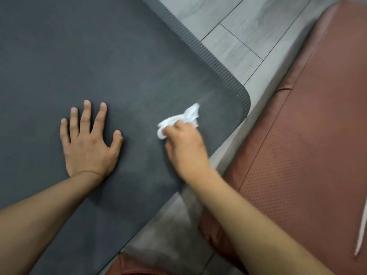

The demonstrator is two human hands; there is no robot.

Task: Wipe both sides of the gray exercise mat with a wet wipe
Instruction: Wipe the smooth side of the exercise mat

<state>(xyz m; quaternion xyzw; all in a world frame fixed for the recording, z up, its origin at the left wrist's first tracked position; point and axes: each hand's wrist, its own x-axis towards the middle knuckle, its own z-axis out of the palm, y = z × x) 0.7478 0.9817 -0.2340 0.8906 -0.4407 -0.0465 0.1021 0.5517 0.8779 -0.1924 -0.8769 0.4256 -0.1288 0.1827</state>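
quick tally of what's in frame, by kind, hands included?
Gray exercise mat: 1
Wet wipe: 1
Hands: 2, left hand flat on the mat, right hand gripping the wipe
Reddish-brown cushion: 1
Total: 5

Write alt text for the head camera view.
A person's right hand grips a crumpled white wet wipe against a dark gray foam exercise mat near its rounded corner. The left hand rests flat on the mat, fingers spread; a reddish-brown perforated leather cushion lies alongside.
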